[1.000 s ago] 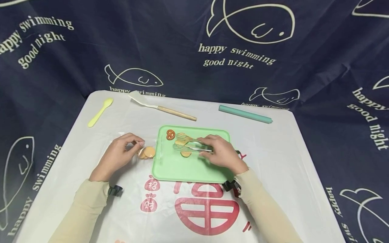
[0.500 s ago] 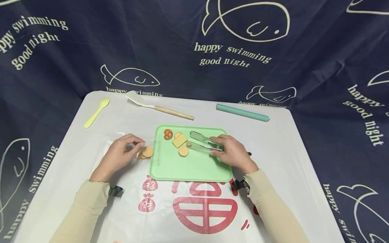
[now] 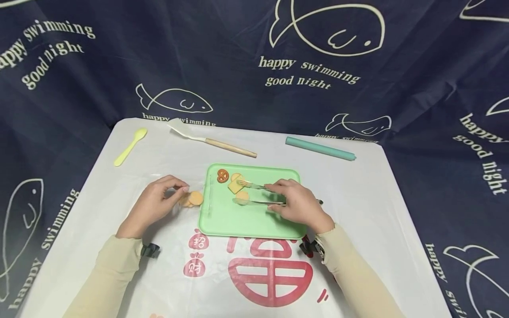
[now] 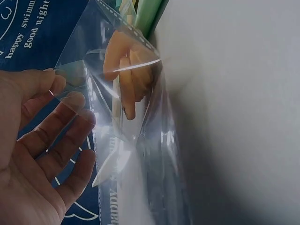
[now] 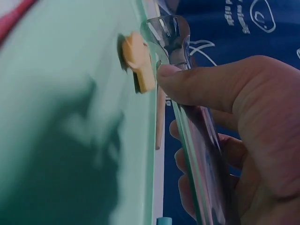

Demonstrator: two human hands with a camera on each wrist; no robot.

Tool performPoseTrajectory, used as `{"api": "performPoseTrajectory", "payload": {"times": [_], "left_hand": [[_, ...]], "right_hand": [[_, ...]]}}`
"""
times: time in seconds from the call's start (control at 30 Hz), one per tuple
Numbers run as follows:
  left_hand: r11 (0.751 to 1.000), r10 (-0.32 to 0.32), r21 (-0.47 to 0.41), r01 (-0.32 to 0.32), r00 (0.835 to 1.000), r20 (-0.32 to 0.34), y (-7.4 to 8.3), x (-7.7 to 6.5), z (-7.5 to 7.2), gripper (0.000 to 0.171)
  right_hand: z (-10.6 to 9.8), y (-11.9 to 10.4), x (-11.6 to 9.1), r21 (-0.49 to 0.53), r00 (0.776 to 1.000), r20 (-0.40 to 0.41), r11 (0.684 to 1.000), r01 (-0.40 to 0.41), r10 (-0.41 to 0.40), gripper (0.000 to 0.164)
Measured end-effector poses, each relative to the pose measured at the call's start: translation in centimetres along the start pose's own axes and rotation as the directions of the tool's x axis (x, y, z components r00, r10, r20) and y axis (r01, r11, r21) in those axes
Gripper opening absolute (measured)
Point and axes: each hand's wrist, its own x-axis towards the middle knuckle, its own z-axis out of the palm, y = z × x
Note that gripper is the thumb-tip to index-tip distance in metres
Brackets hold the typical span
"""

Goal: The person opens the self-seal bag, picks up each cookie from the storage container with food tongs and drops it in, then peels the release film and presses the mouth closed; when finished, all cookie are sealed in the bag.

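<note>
My left hand [image 3: 153,203] pinches the edge of a clear plastic bag [image 4: 161,136] between thumb and fingertips, left of the green tray [image 3: 254,225]. Several round cookies [image 3: 195,198] show inside it. My right hand [image 3: 300,203] grips metal tongs [image 5: 194,136], held over the tray with their arms spread. The lower arm overlaps a round cookie [image 3: 242,197] in the head view; the upper arm's tip lies over a square yellow biscuit [image 3: 235,187]. That biscuit partly covers another round cookie behind it. A brown pretzel [image 3: 222,176] lies near the tray's far left corner.
Behind the tray lie a spatula [image 3: 230,148] with a wooden handle and a teal rod [image 3: 320,148]. A yellow spoon [image 3: 130,147] is at the far left of the white table [image 3: 358,212]. Dark blue printed cloth [image 3: 238,66] surrounds the table.
The tongs first drew back right from the biscuits, uncovering the square one, then came left again with arms wider apart, over the nearer round cookie. My left hand has stayed at the bag.
</note>
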Motion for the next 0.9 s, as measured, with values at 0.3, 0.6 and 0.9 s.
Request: {"api": "performPoseTrajectory", "payload": {"times": [0.3, 0.6, 0.9], "left_hand": [[1.0, 0.001, -0.005, -0.001, 1.0, 0.011, 0.3, 0.1, 0.2, 0.014], [1.0, -0.015, -0.008, 0.015, 1.0, 0.013, 0.4, 0.0, 0.2, 0.016], [1.0, -0.027, 0.003, 0.027, 1.0, 0.01, 0.3, -0.1, 0.1, 0.014]], "right_hand": [[0.2, 0.1, -1.7, -0.044, 1.0, -0.022, 0.999, 0.021, -0.022, 0.052], [0.2, 0.2, -1.3, -0.044, 1.0, -0.021, 0.999, 0.005, -0.006, 0.054], [0.3, 0.2, -0.9, -0.048, 1.0, 0.006, 0.999, 0.005, -0.004, 0.05]]}}
